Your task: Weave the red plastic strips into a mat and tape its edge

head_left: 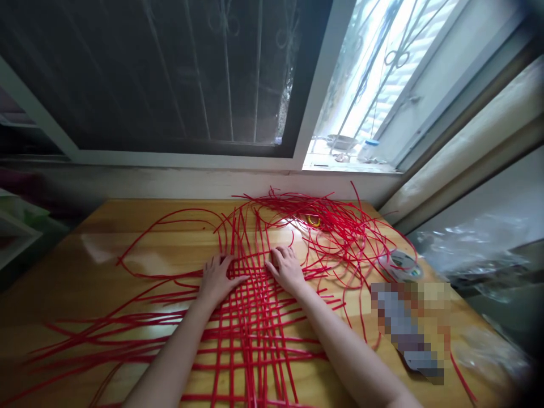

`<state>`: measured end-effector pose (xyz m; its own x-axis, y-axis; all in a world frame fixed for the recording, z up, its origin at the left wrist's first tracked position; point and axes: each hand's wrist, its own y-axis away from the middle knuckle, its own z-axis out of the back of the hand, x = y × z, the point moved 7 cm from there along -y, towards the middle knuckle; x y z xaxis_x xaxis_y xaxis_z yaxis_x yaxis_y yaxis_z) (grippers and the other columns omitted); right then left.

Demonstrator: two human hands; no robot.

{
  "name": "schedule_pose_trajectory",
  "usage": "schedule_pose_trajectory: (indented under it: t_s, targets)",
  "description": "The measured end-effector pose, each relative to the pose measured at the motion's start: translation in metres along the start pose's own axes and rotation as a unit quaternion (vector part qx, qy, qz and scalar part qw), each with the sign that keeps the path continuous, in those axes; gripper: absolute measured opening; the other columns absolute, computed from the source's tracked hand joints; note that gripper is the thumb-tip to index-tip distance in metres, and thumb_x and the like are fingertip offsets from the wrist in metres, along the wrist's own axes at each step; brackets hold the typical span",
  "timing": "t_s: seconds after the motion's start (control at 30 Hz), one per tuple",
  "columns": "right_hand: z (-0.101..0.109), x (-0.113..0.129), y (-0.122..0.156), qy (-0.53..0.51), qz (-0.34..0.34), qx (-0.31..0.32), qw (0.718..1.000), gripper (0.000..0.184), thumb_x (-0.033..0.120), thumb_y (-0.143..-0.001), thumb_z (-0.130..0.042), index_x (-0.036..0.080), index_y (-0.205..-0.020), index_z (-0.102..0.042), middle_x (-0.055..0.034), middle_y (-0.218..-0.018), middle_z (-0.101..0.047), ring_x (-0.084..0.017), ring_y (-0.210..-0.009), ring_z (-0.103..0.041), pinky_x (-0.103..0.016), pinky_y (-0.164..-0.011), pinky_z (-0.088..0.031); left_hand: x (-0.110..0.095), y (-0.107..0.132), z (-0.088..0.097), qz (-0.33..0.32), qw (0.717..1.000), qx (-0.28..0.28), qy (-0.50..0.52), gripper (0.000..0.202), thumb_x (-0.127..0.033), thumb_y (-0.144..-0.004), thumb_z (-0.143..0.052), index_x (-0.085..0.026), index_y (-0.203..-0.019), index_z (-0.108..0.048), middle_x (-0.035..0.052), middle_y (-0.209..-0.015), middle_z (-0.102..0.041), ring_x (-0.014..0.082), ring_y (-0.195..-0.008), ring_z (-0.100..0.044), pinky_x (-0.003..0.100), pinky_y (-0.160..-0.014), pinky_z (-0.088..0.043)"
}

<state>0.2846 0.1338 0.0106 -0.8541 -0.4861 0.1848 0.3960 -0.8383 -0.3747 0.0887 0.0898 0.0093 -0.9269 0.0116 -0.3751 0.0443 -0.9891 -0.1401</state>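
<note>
A loose lattice of thin red strands [255,309], crossed over and under one another, lies flat on the wooden table. My left hand [217,279] rests on its left side, fingers spread and thumb stretched inward over the strands. On the opposite side, my right hand [287,271] touches the lattice near its far end, with the thumb apart from slightly bent fingers. Neither hand visibly grips a strand. Long loose ends fan out to the left, and shorter ends stick out on the right. My forearms hide parts of both sides.
A tangled heap of loose red strands [340,221] lies at the table's far right, over a small yellow object [313,220]. Near the right edge sit a clear roll of tape [400,265] and a pixelated object [408,334]. Beyond the wooden table [85,255] is a barred window [191,73].
</note>
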Motion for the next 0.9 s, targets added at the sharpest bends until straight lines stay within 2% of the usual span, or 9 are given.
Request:
schedule_pose_trajectory:
  t_s: [0.13, 0.3, 0.4, 0.47, 0.57, 0.7, 0.8, 0.9]
  targets:
    - [0.010, -0.001, 0.005, 0.021, -0.041, -0.033, 0.998, 0.022, 0.037, -0.083, -0.047, 0.018, -0.079, -0.057, -0.0057, -0.081, -0.058, -0.020, -0.085, -0.049, -0.036, -0.088, -0.032, -0.001, 0.000, 0.002, -0.001, 1.000, -0.008, 0.016, 0.056, -0.068, -0.065, -0.053, -0.025, -0.101, -0.058, 0.0066, -0.101, -0.050, 0.0272, -0.099, -0.045, 0.041, -0.087, -0.035]
    - [0.013, -0.001, 0.009, 0.020, -0.043, -0.052, 0.998, 0.021, 0.029, -0.084, -0.047, 0.019, -0.068, -0.055, -0.0035, -0.070, -0.055, -0.017, -0.075, -0.047, -0.031, -0.077, -0.033, -0.003, 0.000, 0.003, -0.020, 0.999, -0.003, 0.026, 0.052, -0.066, -0.066, -0.054, -0.023, -0.095, -0.060, 0.0057, -0.095, -0.051, 0.0258, -0.094, -0.047, 0.040, -0.084, -0.038]
    - [0.013, -0.002, 0.009, -0.005, -0.040, -0.051, 0.998, 0.017, 0.026, -0.083, -0.047, 0.018, -0.070, -0.056, -0.0045, -0.072, -0.055, -0.018, -0.076, -0.047, -0.029, -0.072, -0.036, -0.002, 0.001, 0.004, -0.022, 0.999, -0.019, 0.013, 0.050, -0.064, -0.066, -0.055, -0.023, -0.094, -0.061, 0.0063, -0.097, -0.050, 0.0264, -0.095, -0.046, 0.041, -0.085, -0.038]
    - [0.016, 0.001, 0.008, -0.033, -0.023, -0.061, 0.997, 0.013, 0.024, -0.083, -0.047, 0.018, -0.079, -0.058, -0.0056, -0.080, -0.056, -0.019, -0.082, -0.047, -0.030, -0.076, -0.037, -0.004, 0.002, 0.007, -0.031, 0.998, -0.050, -0.001, 0.052, -0.062, -0.065, -0.057, -0.022, -0.098, -0.059, 0.0078, -0.103, -0.049, 0.0277, -0.100, -0.044, 0.042, -0.088, -0.036]
    - [0.020, 0.014, 0.009, -0.069, 0.031, -0.057, 0.996, 0.019, 0.026, -0.084, -0.048, 0.019, -0.098, -0.058, -0.0071, -0.097, -0.056, -0.020, -0.094, -0.046, -0.034, -0.085, -0.036, -0.015, 0.004, 0.008, -0.082, 0.994, -0.073, -0.002, 0.055, -0.058, -0.069, -0.058, -0.022, -0.110, -0.054, 0.0090, -0.113, -0.045, 0.0273, -0.108, -0.041, 0.042, -0.095, -0.033]
    - [0.012, 0.024, 0.008, -0.073, 0.048, 0.001, 0.996, 0.025, 0.038, -0.082, -0.052, 0.023, -0.101, -0.057, -0.0065, -0.098, -0.055, -0.021, -0.094, -0.046, -0.035, -0.082, -0.037, -0.028, 0.005, -0.003, -0.133, 0.991, -0.013, 0.030, 0.057, -0.055, -0.071, -0.057, -0.023, -0.118, -0.050, 0.0071, -0.115, -0.048, 0.0250, -0.110, -0.041, 0.039, -0.095, -0.034]
    - [0.006, 0.023, 0.008, -0.065, 0.032, 0.026, 0.997, 0.022, 0.039, -0.082, -0.052, 0.023, -0.095, -0.058, -0.0056, -0.092, -0.056, -0.020, -0.090, -0.047, -0.034, -0.081, -0.037, -0.029, 0.004, -0.006, -0.124, 0.991, 0.011, 0.041, 0.052, -0.054, -0.072, -0.057, -0.025, -0.115, -0.052, 0.0055, -0.112, -0.051, 0.0246, -0.108, -0.043, 0.040, -0.094, -0.035]
    - [0.007, 0.022, 0.008, -0.046, 0.024, 0.017, 0.999, 0.022, 0.041, -0.081, -0.054, 0.022, -0.090, -0.057, -0.0056, -0.091, -0.055, -0.021, -0.091, -0.045, -0.037, -0.084, -0.034, -0.028, 0.003, -0.006, -0.114, 0.992, 0.017, 0.045, 0.050, -0.054, -0.070, -0.059, -0.025, -0.111, -0.055, 0.0051, -0.110, -0.052, 0.0248, -0.107, -0.044, 0.040, -0.093, -0.036]
